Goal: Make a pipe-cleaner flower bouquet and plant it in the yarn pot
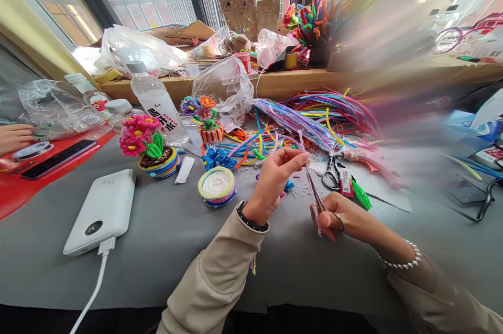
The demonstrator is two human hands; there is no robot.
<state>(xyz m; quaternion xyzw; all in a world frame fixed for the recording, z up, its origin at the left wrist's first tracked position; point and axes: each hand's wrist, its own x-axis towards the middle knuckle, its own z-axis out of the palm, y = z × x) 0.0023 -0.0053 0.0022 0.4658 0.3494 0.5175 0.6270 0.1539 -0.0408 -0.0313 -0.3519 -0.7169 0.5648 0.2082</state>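
Over the grey table, my left hand pinches a pale pink pipe cleaner between thumb and fingertips, and it hangs down toward my other hand. My right hand is closed round a pair of small scissors, its thumb and fingers at the handles. The scissors' blades point up along the pipe cleaner; whether they touch it I cannot tell. To the left of my left hand is a round pot wrapped in coloured pipe cleaner, with white filling. Blue pipe-cleaner pieces lie just behind that pot.
A power bank with a white cable lies left, near a pot of pink flowers. Behind stand a water bottle and a bundle of pipe cleaners. Black-handled scissors and pink pliers lie right. Another person's hand shows far left.
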